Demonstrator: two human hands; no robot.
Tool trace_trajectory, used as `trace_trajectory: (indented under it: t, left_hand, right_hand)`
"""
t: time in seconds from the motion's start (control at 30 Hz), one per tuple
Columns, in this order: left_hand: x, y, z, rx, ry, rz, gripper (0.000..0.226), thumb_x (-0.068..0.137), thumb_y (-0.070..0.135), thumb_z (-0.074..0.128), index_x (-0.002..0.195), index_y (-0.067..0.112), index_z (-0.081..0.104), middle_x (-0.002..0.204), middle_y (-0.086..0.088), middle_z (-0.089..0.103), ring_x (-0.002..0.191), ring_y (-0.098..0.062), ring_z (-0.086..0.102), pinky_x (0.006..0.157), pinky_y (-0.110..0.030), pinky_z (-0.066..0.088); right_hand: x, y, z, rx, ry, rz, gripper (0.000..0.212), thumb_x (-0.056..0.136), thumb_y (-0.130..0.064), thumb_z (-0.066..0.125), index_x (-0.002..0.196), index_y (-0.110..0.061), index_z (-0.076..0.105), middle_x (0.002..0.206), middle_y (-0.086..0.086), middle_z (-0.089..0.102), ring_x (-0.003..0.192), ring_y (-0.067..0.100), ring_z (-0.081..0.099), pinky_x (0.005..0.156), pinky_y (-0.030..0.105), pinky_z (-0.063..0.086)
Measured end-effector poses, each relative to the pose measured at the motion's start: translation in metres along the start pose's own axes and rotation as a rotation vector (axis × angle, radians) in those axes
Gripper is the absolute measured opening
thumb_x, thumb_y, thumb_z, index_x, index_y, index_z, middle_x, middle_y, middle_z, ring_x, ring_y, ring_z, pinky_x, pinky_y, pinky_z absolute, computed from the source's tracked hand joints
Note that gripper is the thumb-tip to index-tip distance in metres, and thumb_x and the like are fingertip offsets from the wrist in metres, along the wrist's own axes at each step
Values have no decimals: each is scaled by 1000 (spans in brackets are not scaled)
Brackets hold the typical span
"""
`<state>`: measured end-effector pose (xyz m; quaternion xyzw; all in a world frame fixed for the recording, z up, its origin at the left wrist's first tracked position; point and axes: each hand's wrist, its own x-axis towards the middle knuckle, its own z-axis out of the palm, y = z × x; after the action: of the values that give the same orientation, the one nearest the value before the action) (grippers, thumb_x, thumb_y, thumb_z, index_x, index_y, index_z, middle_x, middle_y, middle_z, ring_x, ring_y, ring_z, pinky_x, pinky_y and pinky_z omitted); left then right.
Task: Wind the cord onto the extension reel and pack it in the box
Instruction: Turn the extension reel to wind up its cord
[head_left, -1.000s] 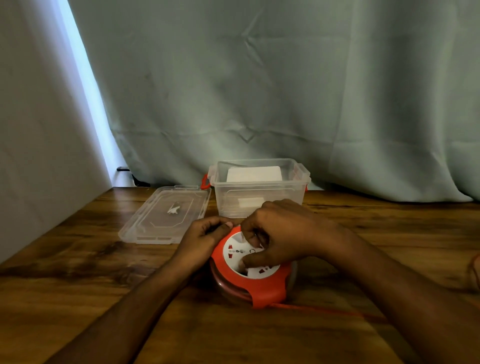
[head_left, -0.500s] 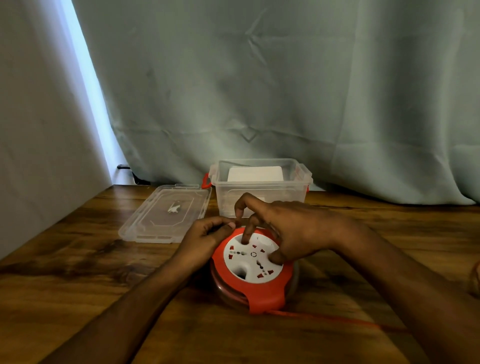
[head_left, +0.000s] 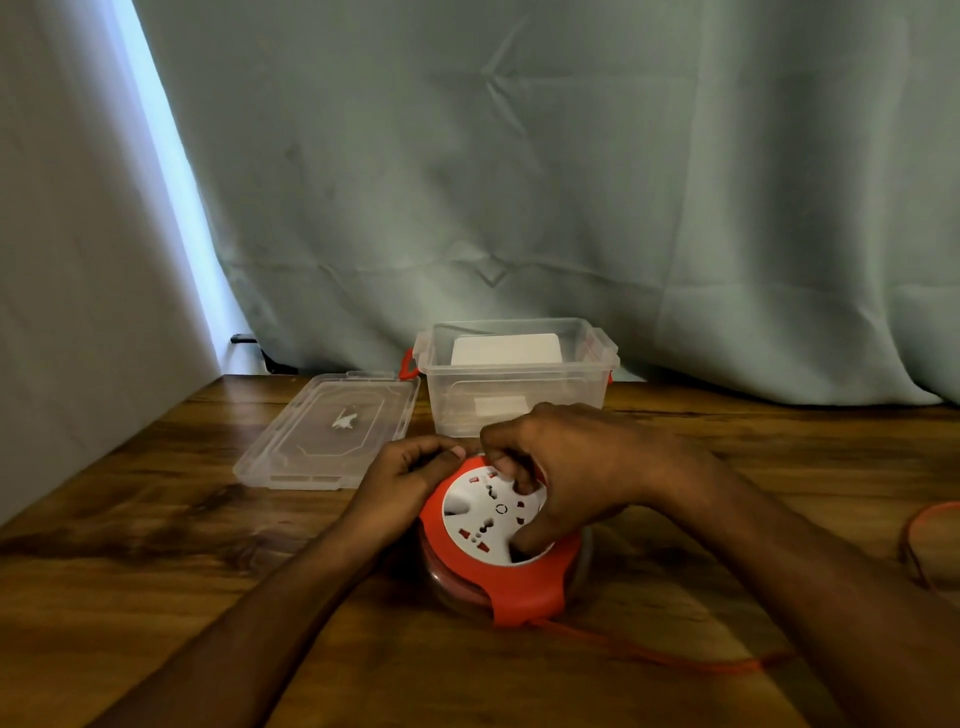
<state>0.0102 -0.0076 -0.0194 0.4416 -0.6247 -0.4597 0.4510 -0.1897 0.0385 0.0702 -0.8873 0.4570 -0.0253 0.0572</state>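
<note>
— Where is the reel (head_left: 498, 540) now?

— It is seen lying flat on the wooden tabletop (head_left: 156, 545), just in front of the clear box (head_left: 514, 384). Its white face with the plug holes is turned up, and a red frame is wrapped around it.

— What is done with the hands?

— The red rim on the left side is gripped by the left hand (head_left: 400, 480), with the fingers curled over the edge. The right hand (head_left: 566, 467) is laid over the white face, and its fingertips are curled and pressed into that face. So both hands are closed on the reel.

— And the cord (head_left: 649, 649)?

— It is red. It is seen coming out from under the near edge of the reel and is stretched across the tabletop to the right. One more loop of it is seen at the far right edge.

— What about the box?

— It is open. Something white is kept inside it. Red handles are seen on its sides. The clear lid (head_left: 332, 431) is laid flat on the tabletop, just left of the box. A pale curtain (head_left: 571, 182) is hung behind it all.
</note>
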Motion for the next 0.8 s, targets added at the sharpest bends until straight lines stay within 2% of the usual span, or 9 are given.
trace_trajectory:
  t: [0.1, 0.23, 0.37, 0.47, 0.57, 0.63, 0.7, 0.77, 0.8]
  left_hand:
    - [2, -1, -1, 12, -1, -4, 19, 101, 22, 59, 104, 17, 77, 96, -3, 81, 84, -20, 79, 72, -28, 61]
    - [3, -2, -2, 29, -9, 11, 19, 101, 22, 59, 103, 17, 77, 96, -3, 81, 87, -22, 78, 81, -36, 63]
    - [3, -3, -2, 31, -27, 19, 20, 101, 20, 58, 106, 15, 77, 96, -5, 81, 85, -22, 79, 77, -34, 63]
    - [4, -4, -3, 39, -33, 19, 21, 102, 21, 57, 108, 13, 76, 97, -6, 81, 85, -23, 78, 75, -32, 63]
    - [4, -3, -3, 29, -36, 9, 22, 102, 20, 57, 109, 14, 76, 97, -7, 81, 85, -23, 78, 72, -29, 61]
    - [3, -2, -3, 28, -44, 7, 22, 102, 21, 57, 109, 14, 76, 97, -7, 81, 85, -24, 79, 72, -30, 62]
    - [2, -1, -3, 22, -45, 5, 22, 102, 21, 57, 109, 14, 77, 97, -8, 81, 86, -25, 79, 73, -32, 63]
    - [2, -1, -2, 17, -42, 8, 22, 102, 20, 57, 109, 14, 77, 97, -8, 81, 87, -26, 78, 73, -32, 62]
    - [2, -1, -2, 16, -41, 8, 22, 102, 20, 57, 108, 14, 77, 96, -8, 81, 86, -25, 79, 72, -31, 62]
  right_hand:
    - [4, 1, 4, -1, 6, -4, 42, 73, -52, 87, 79, -35, 48, 100, -15, 69, 95, 8, 68, 69, 18, 57]
    - [9, 4, 12, -49, 26, 2, 44, 73, -63, 82, 83, -27, 59, 91, -13, 70, 82, 8, 68, 66, 25, 61]
    - [15, 1, 19, -61, 17, 5, 43, 79, -66, 75, 76, -25, 60, 86, -8, 71, 77, 8, 67, 62, 24, 56]
    - [14, 1, 15, 49, 15, 1, 34, 84, -56, 77, 72, -29, 59, 84, -12, 68, 76, 4, 65, 61, 21, 49]
    - [9, 10, 5, 204, 64, -28, 16, 85, -29, 83, 90, -30, 68, 82, -18, 67, 67, 1, 59, 59, 18, 45]
    - [6, 15, 1, 298, 12, -44, 36, 83, -10, 81, 109, -32, 68, 90, -32, 66, 68, -2, 62, 58, 20, 51]
    - [5, 17, 2, 303, -63, -28, 53, 82, -2, 79, 121, -34, 64, 87, -42, 60, 68, -11, 60, 55, 17, 49]
    - [6, 17, 6, 271, -79, -23, 60, 82, -1, 79, 128, -35, 61, 90, -34, 61, 64, -16, 56, 54, 13, 44]
    - [7, 18, 7, 274, -77, -24, 63, 82, -1, 79, 130, -35, 58, 101, -29, 63, 65, -18, 55, 53, 12, 44]
